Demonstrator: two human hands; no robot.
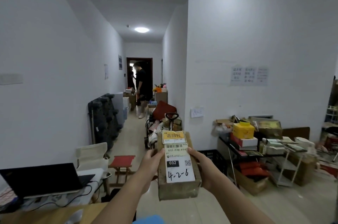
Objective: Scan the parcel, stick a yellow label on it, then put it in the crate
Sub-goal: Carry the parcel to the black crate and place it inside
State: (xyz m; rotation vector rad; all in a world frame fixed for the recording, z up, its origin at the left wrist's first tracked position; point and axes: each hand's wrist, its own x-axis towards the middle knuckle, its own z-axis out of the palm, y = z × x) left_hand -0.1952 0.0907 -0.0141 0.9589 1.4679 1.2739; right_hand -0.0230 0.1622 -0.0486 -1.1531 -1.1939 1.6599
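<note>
Both hands hold a brown cardboard parcel (178, 183) up in the middle of the view, above the pale floor. The left hand (152, 158) grips the parcel's left edge with fingers curled behind it and the thumb pressed on the front beside the white shipping label (178, 164). The right hand (200, 163) clasps the right edge the same way, thumb on the front, fingers wrapped out of sight behind. A yellow label (173, 137) sits at the far end of the parcel's top face, just above the white label's barcode and overlapping it slightly. A black crate (216, 159) stands on the floor just right of the parcel, behind the right wrist. At near left, an open laptop (42, 178) rests on a counter (54, 213), and a small red stool (123, 162) stands beyond it.
</note>
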